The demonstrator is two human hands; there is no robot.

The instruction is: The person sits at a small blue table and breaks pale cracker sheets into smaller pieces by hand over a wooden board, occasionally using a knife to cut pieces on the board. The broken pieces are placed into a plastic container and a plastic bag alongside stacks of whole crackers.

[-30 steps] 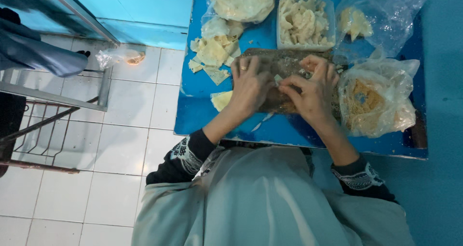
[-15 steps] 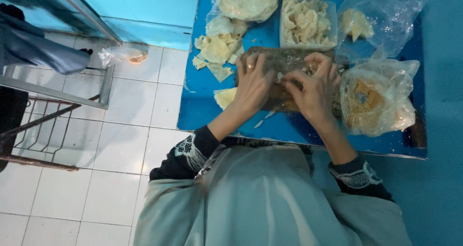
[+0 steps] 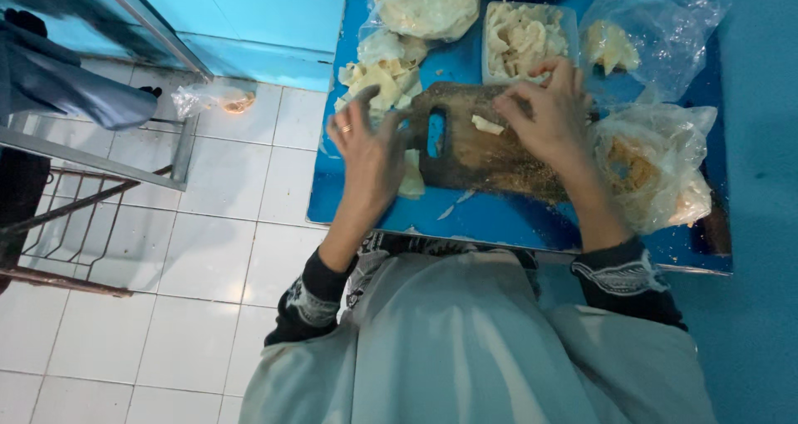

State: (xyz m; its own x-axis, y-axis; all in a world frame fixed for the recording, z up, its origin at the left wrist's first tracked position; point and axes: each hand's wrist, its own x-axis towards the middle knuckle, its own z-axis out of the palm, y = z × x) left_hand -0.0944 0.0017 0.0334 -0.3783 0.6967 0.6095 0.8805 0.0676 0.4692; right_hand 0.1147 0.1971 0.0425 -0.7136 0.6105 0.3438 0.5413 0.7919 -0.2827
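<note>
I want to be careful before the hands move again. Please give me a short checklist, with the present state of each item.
1. Wooden cutting board lies flat on the blue table: ok.
2. Left hand free: ok, open, holding nothing.
3. Right hand free: cannot tell, fingers curl at the board's far edge.
4. Board surface clean: not ok, crumbs and a pale piece lie on it.
5. Plastic tub within reach: ok.

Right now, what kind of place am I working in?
Probably a small home food-prep corner: a blue table with a worn wooden cutting board, clear plastic bags of pale food pieces, over a white tiled floor.
</note>
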